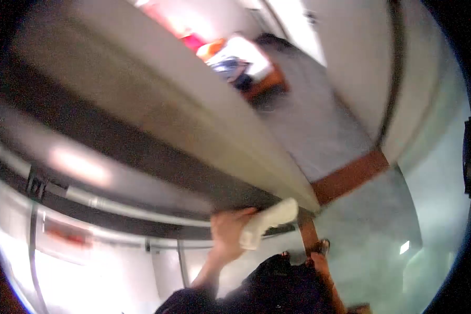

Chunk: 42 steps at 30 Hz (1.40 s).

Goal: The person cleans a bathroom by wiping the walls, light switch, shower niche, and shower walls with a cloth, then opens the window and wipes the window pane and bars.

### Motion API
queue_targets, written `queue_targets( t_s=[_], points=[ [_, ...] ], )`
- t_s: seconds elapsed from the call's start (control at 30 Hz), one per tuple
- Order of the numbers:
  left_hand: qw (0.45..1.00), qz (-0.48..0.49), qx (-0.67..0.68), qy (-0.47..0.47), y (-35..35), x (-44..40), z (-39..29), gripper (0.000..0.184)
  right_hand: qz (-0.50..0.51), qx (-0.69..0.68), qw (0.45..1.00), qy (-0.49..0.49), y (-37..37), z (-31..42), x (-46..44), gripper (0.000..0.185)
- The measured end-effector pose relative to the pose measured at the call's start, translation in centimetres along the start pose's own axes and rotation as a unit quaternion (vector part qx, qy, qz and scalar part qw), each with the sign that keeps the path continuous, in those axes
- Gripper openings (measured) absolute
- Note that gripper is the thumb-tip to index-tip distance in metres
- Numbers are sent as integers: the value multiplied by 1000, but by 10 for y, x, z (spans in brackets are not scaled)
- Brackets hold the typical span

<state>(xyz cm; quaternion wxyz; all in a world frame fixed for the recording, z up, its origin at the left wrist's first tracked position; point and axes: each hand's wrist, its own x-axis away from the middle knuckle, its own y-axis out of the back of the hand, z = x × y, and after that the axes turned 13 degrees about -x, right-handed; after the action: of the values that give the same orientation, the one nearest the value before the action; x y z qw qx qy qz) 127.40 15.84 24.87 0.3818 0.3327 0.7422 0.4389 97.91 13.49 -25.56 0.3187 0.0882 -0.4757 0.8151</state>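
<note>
My left hand (228,233) is raised in front of my body, its fingers closed round a pale cream, elongated object (269,224). Blur hides what kind of thing that is. The hand is close to the edge of a door-like panel (193,125) with a dark band along it; whether they touch I cannot tell. Low beside my dark clothing (277,288), my right hand (318,261) hangs at my side. Its fingers are too blurred to show whether they hold anything.
A reddish-brown threshold strip (350,177) crosses the grey floor (369,222). Beyond it, an orange-brown piece of furniture (269,86) bears white and coloured items. A pale wall (363,68) rises at the right. My feet (325,246) are partly visible below.
</note>
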Motion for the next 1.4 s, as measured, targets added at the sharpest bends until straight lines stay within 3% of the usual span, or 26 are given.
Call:
queue_targets(
  t_s=[0.03,0.07,0.13,0.17,0.27,0.37,0.43,0.47,0.53,0.63,0.77,0.9,1.07,1.13,1.2,1.23,1.27,1.33,1.4],
  points=[
    [1000,-5,-5,9,-1,1,-7,50,3,31,999,-8,24,-10,-6,31],
    [976,-70,-172,-112,10,-9,-22,48,17,41,999,-3,59,-31,-15,32],
    [973,-70,-179,-130,16,-14,-24,45,69,251,961,-91,54,32,-36,38],
    [975,-8,-193,-107,15,-13,-22,42,82,304,947,-69,47,52,-41,41],
    [975,-48,-174,-131,16,-8,-19,43,117,432,894,9,-13,90,-29,60],
    [977,-70,-149,-139,18,-1,-20,48,118,448,886,-21,-29,120,-41,40],
    [981,-77,-119,-134,19,1,-20,45,46,165,981,-94,3,86,-96,33],
    [979,-95,-146,-102,20,8,-13,44,-1,22,993,-114,25,66,-127,40],
    [980,-83,-149,-99,17,8,-5,43,35,147,984,-97,-105,140,-78,42],
    [973,-54,-167,-150,1,-1,1,43,107,290,951,-28,-151,126,-61,41],
    [938,-57,-172,-295,-56,-24,-12,42,-26,344,937,44,-158,88,-46,43],
    [906,-24,-131,-402,-96,-37,-30,42,-131,296,943,71,-163,51,-30,47],
    [855,33,-88,-510,-142,-37,-74,41,-327,187,917,127,-107,30,9,55],
    [840,44,-88,-533,-153,-31,-94,41,-484,110,840,221,-109,21,27,23],
    [831,50,-81,-548,-166,-22,-108,41,-495,101,818,275,-86,19,38,26],
    [827,55,-98,-551,-199,-3,-122,41,-495,94,810,301,-21,-6,41,28],
    [826,57,-100,-551,-198,-3,-124,41,-489,91,804,326,-23,-7,35,29],
    [823,62,-105,-554,-195,0,-129,41,-475,94,820,305,-35,5,42,27],
    [822,69,-110,-555,-194,0,-130,41,-466,101,855,205,-53,23,39,21]
  ],
)
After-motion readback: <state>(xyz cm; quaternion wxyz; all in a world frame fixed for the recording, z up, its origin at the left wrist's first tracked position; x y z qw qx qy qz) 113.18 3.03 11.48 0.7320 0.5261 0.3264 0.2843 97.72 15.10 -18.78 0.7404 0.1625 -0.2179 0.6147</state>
